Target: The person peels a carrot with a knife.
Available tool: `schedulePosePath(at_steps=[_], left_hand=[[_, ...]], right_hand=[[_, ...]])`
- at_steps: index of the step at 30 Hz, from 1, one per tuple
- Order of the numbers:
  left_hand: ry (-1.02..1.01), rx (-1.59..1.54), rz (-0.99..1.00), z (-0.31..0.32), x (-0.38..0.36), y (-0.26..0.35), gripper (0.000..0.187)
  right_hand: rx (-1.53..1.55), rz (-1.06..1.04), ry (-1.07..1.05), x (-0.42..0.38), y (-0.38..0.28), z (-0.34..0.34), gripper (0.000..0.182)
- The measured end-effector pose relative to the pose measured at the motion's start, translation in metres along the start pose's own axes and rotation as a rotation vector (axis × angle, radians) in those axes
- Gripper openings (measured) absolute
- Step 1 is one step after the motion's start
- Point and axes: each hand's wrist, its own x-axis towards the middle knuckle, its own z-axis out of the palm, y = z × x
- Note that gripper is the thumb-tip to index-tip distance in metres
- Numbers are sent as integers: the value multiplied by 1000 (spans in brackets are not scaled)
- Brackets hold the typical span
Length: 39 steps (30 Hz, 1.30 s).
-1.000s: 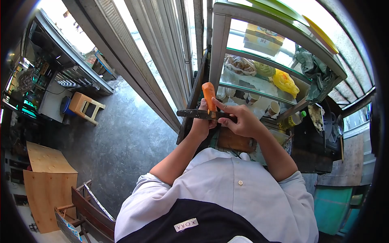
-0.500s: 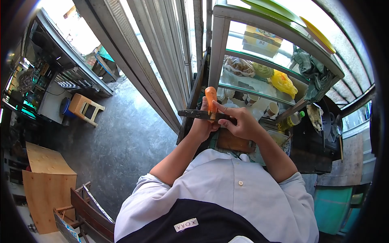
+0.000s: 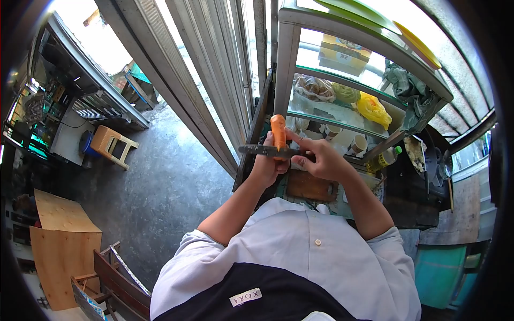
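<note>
The grey floor (image 3: 176, 160) spread wide to the left, well apart from the hands, while a glass-shelved cabinet (image 3: 285, 64) rose just beyond them. A pale shirt (image 3: 289, 230) filled the near side, with a wooden board (image 3: 308, 186) between it and the hands. Both forearms (image 3: 230, 206) reached forward and converged. The left hand (image 3: 266, 168) was wrapped around the lower part of the carrot (image 3: 278, 128); the right hand (image 3: 321, 159) gripped the handle of the knife (image 3: 257, 150), whose blade crossed the carrot, its rounded end projecting past the blade
</note>
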Motion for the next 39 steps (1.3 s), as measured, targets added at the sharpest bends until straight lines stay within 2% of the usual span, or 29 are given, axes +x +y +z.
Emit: schedulePosePath(at_steps=[3,8,10,13,22,25,28,39], left_hand=[[21,-64,31,-5,4,3,47],[115,-75,-1,-8,5,4,47],[-22,-40,47,-14,6,2,46],[-84,7,125,-18,3,2,46],[45,40,149,-16,-1,2,48],[-41,48,75,-24,0,1,49],[-59,32,127,-20,-1,-2,49],[-42,-4,53,-16,-3,1,45]], right_hand=[[31,48,-105,3,-2,3,72],[25,13,-117,7,4,12,74],[20,25,-115,9,5,13,74],[47,33,-128,10,4,12,75],[122,29,-147,11,9,13,75],[96,49,-116,11,5,11,73],[74,105,-110,11,4,10,71],[-7,19,6,12,16,16,60]])
